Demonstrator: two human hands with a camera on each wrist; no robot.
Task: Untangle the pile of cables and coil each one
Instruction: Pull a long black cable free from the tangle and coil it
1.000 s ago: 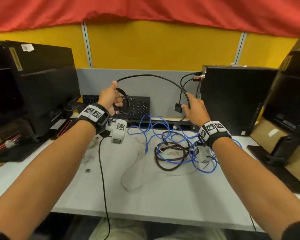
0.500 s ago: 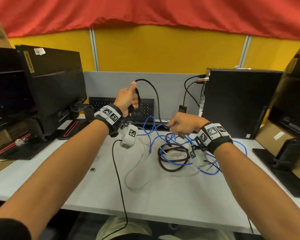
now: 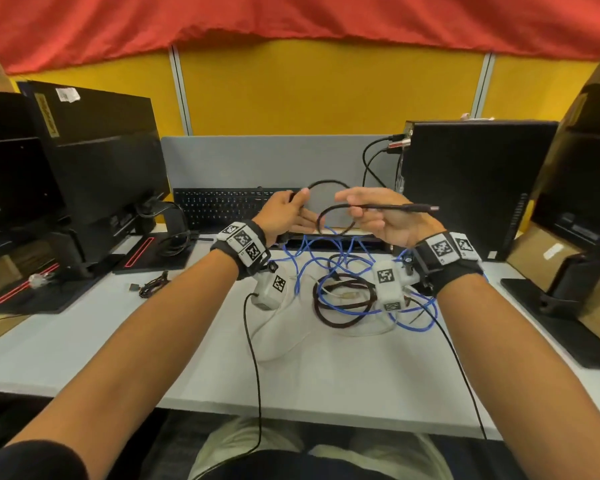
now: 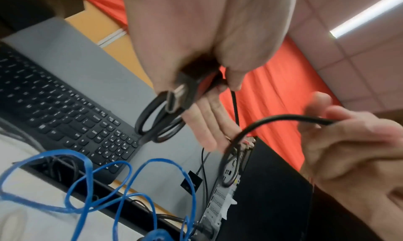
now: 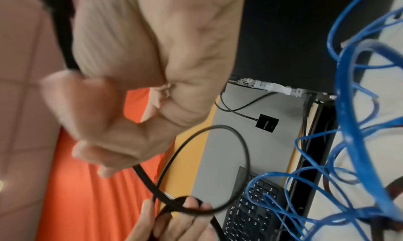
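Note:
A black cable (image 3: 392,206) is held up between both hands above the desk. My left hand (image 3: 284,214) grips several small coils of it together with one flat metal plug (image 4: 176,98). A little to the right, my right hand (image 3: 371,213) pinches the cable near its other end, and that plug (image 3: 428,208) points right. One loose loop (image 5: 229,141) hangs between the hands. Below them on the desk lies the tangled pile: a blue cable (image 3: 326,268), a dark brown cable (image 3: 340,301) and a white cable (image 3: 278,344).
A black keyboard (image 3: 229,206) stands behind the hands against a grey divider. A black PC tower (image 3: 471,188) with plugged-in cables is at the right, and monitors (image 3: 97,150) stand at the left. A small dark cable bundle (image 3: 153,284) lies on the white desk (image 3: 326,386).
My right hand has risen from the pile and come level with the left, bringing the black cable's free end. The long arc of cable has shrunk to a small loop between the hands.

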